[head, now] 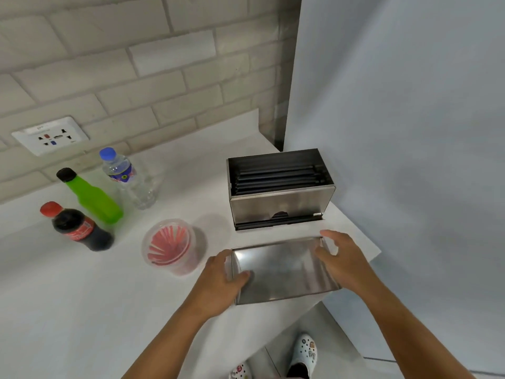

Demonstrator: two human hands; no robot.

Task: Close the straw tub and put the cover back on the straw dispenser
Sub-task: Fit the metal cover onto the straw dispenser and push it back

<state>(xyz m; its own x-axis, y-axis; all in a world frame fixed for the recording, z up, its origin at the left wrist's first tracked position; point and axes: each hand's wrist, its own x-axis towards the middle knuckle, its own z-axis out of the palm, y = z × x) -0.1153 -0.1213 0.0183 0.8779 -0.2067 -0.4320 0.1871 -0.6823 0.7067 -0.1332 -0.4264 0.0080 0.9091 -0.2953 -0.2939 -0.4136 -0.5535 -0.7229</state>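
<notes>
A steel straw dispenser (281, 199) stands near the counter's right edge with its top open and several black straws lying inside. Its steel cover (284, 269) is just in front of it, at the counter's front edge. My left hand (221, 277) grips the cover's left end and my right hand (338, 258) grips its right end. Left of the cover stands a clear round straw tub (170, 246) holding several red straws; a clear lid appears to lie on top of it.
A cola bottle (76, 227), a green bottle (93, 196) and a clear water bottle (128, 177) stand at the back left of the white counter (82, 296). A wall socket (50, 135) sits in the brick wall. A grey wall (410, 132) rises at the right.
</notes>
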